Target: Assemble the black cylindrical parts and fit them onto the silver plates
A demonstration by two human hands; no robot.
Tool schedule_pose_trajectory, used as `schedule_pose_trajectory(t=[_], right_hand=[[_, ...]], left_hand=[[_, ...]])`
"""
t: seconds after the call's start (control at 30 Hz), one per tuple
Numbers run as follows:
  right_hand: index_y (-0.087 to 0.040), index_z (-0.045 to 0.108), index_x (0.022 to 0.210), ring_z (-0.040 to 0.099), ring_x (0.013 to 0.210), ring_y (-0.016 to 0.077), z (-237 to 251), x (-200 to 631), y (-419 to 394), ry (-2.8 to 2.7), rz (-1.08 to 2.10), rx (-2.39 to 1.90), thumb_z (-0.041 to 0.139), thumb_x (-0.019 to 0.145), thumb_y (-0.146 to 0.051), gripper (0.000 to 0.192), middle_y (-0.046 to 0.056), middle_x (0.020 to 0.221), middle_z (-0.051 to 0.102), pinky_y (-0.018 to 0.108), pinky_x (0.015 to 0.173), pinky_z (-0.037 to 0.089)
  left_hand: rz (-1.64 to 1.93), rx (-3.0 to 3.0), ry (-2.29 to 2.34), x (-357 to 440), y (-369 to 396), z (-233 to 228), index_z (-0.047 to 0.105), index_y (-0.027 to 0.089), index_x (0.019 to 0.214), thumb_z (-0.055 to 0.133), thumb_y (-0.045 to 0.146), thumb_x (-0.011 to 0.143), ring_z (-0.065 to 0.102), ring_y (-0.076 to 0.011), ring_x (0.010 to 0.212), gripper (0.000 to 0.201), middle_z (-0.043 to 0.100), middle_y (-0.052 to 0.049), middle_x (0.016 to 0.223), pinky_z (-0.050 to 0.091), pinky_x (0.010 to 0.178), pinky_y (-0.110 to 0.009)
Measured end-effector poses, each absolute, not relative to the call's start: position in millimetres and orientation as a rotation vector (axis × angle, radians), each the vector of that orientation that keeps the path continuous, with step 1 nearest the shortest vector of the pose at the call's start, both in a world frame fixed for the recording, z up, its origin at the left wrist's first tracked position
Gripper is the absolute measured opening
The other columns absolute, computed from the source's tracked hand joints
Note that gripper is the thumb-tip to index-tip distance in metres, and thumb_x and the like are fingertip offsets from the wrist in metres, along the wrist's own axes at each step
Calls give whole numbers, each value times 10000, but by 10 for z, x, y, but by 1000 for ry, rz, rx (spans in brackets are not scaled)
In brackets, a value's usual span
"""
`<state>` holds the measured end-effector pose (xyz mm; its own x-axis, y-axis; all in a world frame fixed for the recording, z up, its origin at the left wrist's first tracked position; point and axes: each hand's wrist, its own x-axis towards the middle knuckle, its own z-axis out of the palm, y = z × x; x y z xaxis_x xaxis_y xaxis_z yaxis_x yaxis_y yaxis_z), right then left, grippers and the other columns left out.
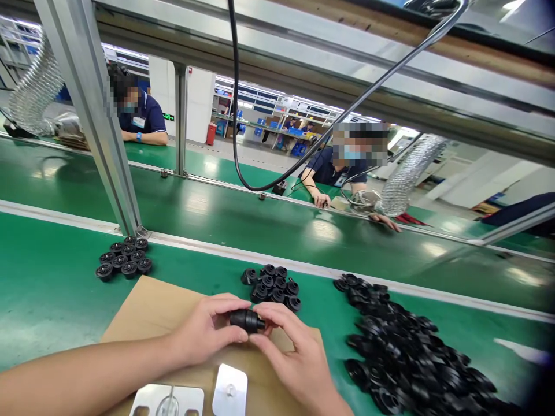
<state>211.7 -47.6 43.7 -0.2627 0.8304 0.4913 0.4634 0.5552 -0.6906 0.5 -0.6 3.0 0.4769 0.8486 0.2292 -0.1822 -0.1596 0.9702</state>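
So both my hands are pinched around one small black plastic part [247, 319] over the cardboard sheet [151, 312]: left hand [203, 332] curled on its fat end, right hand [290, 352] fingertips on the narrow end. Finished-looking clusters [272, 287] sit just behind, and a big loose pile [403, 352] lies off to my right.

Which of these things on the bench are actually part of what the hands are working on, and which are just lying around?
In use:
- black plastic part, held by left hand and right hand
- cardboard sheet under the hands
- loose pile of black parts
- two neat clusters

Lying about:
- metal plates
- hanging black cable
- foil duct
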Motion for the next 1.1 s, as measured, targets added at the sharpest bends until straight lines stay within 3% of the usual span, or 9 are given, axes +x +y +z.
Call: schedule_pose_trajectory(t=[0.2,0.6,0.73,0.87,1.1], right_hand=[[-254,713,1213,730,1040,226,417,2149,-464,-1966,461,-1007,663,963,-88,305,92,1189,737,306,820,656],[-250,660,1314,741,1039,217,349,2200,-461,-2070,240,-1049,654,981,-134,353,76,1181,762,307,900,649],[-257,637,1355,741,898,211,382,2192,-480,-2033,283,-1200,707,967,-219,396,68,1130,760,308,808,652],[-281,686,1194,696,771,181,431,2166,-478,-2015,409,-1247,716,964,-232,237,18,981,748,287,708,617],[-255,651,1238,692,1043,228,436,2178,-464,-2096,392,-1078,624,995,-145,268,82,1160,724,322,840,616]], left_hand=[[999,1425,688,7,-1,15,822,245,1130,873,211,764,691,-238,1020,371,771,-70,1092,532,965,-365],[1004,1516,706,9,3,35,822,215,1116,871,202,775,701,-244,1012,344,790,-80,1085,533,926,-360],[1027,1527,725,5,3,41,817,217,1131,851,203,791,700,-244,1008,342,784,-85,1088,540,918,-366],[1037,1585,715,-1,7,34,816,218,1134,856,213,796,703,-247,1019,340,789,-93,1106,542,949,-387],[1024,1621,736,-6,7,44,817,214,1123,852,232,803,703,-243,998,323,801,-87,1082,549,940,-379]])
